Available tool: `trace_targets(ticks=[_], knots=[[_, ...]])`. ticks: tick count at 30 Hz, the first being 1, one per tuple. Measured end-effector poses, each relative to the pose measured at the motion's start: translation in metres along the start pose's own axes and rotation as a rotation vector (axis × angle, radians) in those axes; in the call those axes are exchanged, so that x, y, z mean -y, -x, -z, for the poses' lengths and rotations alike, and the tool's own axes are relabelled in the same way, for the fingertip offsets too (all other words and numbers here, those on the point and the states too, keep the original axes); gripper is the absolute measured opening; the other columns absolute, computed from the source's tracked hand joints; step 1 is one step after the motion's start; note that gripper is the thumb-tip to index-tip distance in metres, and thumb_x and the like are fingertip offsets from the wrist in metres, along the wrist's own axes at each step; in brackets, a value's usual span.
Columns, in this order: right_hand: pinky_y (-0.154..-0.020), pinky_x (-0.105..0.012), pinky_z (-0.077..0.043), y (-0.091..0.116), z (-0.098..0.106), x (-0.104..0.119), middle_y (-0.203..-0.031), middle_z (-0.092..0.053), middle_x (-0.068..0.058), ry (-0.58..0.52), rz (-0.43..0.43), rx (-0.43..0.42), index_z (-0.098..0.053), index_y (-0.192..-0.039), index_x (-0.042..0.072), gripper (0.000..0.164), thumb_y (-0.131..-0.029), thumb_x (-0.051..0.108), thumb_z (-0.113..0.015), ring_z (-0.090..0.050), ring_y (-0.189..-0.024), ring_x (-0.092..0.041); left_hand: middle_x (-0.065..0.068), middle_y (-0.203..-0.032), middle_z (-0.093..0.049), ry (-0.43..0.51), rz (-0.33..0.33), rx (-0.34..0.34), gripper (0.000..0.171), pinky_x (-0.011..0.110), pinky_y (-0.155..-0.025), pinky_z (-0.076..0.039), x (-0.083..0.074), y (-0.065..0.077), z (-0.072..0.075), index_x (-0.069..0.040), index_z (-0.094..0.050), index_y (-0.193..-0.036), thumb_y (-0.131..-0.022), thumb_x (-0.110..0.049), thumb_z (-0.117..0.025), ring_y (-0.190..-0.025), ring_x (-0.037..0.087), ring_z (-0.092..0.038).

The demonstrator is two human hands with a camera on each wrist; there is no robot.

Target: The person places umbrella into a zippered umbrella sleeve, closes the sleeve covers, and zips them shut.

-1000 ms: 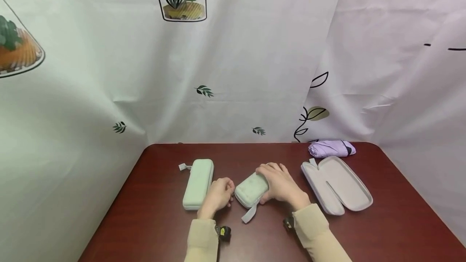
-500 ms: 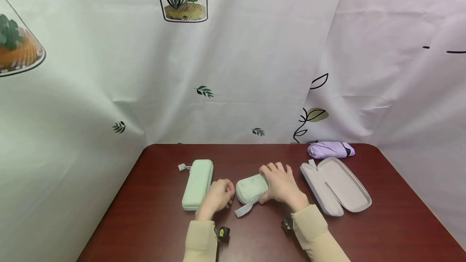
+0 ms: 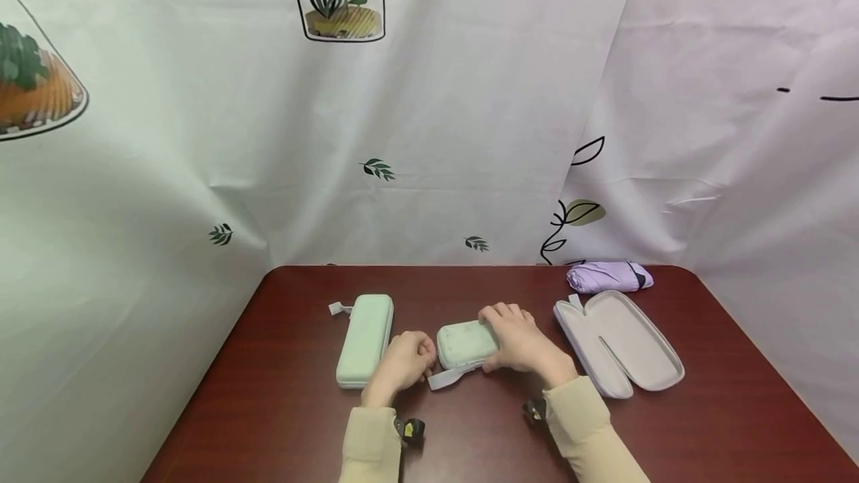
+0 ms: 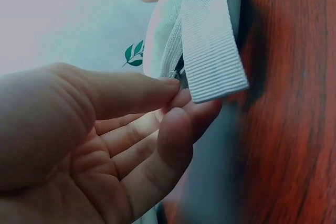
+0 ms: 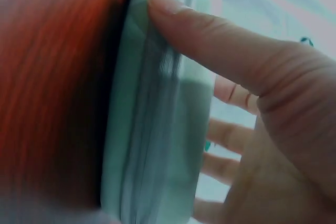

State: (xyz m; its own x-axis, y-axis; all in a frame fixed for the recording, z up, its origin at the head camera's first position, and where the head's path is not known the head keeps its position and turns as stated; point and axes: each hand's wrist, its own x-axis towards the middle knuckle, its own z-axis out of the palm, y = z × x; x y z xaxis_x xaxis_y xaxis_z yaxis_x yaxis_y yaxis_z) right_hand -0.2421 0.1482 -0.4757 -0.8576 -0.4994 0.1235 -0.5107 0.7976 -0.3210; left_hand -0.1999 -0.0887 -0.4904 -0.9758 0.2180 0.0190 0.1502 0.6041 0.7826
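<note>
Pinching and gripping observed at a small green case (image 3: 463,343), mid-table.

Its right end is clasped by the right hand (image 3: 520,341), the thumb being laid along the zip (image 5: 157,98) side and the fingers spread over the far side. At its left end the zip edge is pinched by the thumb and fingertips of the left hand (image 3: 406,356) (any pull there is mostly hidden by them). A pale ribbed strap (image 4: 212,45) is seen hanging just beside those fingertips. To the left, near the same hand, a long green case (image 3: 365,341) is laid closed on the dark red table (image 3: 496,434). To the right, an opened case (image 3: 640,345) is spread with its pale lining showing; just beyond it a folded lilac bundle (image 3: 604,276) is placed.
</note>
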Motion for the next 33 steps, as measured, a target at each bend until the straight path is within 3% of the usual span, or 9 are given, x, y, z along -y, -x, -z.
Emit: trace_targets(ticks=[5, 11, 19, 26, 33], knots=[[-0.094, -0.052, -0.038, 0.003, 0.005, -0.01, -0.111, -0.056, -0.004, -0.08, 0.036, 0.025, -0.054, -0.11, 0.013, 0.068, -0.055, 0.022, -0.093, -0.049, -0.109, -0.034, 0.003, -0.06, -0.061, 0.01, 0.011, 0.0, 0.014, 0.028, -0.046, -0.048, 0.001, -0.001, 0.0, -0.005, -0.061, -0.077, -0.087, 0.005, -0.058, -0.048, 0.015, -0.059], [-0.087, -0.048, -0.041, 0.005, 0.003, -0.015, -0.106, -0.054, 0.0, -0.086, 0.052, 0.001, -0.055, -0.103, 0.018, 0.061, -0.056, 0.025, -0.093, -0.048, -0.103, -0.03, 0.002, -0.061, -0.06, -0.002, 0.01, -0.032, 0.012, 0.028, -0.047, -0.047, 0.003, -0.004, -0.003, -0.006, -0.06, -0.079, -0.088, 0.002, -0.059, -0.048, 0.014, -0.058], [-0.073, -0.046, -0.043, 0.003, 0.002, -0.011, -0.098, -0.051, 0.0, -0.077, -0.086, -0.013, -0.054, -0.094, 0.023, 0.057, -0.055, 0.034, -0.094, -0.048, -0.098, -0.027, -0.005, -0.065, -0.055, -0.072, -0.039, -0.103, 0.012, 0.026, -0.057, -0.044, 0.007, -0.008, -0.004, -0.009, -0.062, -0.079, -0.088, -0.001, -0.062, -0.057, 0.008, -0.05], [-0.074, -0.046, -0.04, -0.002, 0.003, -0.01, -0.099, -0.051, -0.003, -0.066, -0.206, -0.021, -0.052, -0.092, 0.023, 0.058, -0.053, 0.039, -0.093, -0.046, -0.095, -0.026, -0.006, -0.065, -0.054, -0.089, -0.093, -0.066, 0.01, 0.027, -0.059, -0.043, 0.007, -0.009, -0.002, -0.009, -0.065, -0.079, -0.087, -0.002, -0.064, -0.059, 0.007, -0.049], [-0.069, -0.046, -0.04, -0.002, 0.003, -0.005, -0.092, -0.049, -0.003, -0.038, -0.215, -0.037, -0.052, -0.089, 0.02, 0.058, -0.052, 0.04, -0.093, -0.047, -0.09, -0.027, -0.004, -0.067, -0.057, -0.022, -0.057, -0.014, 0.009, 0.028, -0.059, -0.044, 0.004, -0.009, -0.009, -0.009, -0.065, -0.082, -0.088, -0.003, -0.063, -0.06, 0.009, -0.051]])
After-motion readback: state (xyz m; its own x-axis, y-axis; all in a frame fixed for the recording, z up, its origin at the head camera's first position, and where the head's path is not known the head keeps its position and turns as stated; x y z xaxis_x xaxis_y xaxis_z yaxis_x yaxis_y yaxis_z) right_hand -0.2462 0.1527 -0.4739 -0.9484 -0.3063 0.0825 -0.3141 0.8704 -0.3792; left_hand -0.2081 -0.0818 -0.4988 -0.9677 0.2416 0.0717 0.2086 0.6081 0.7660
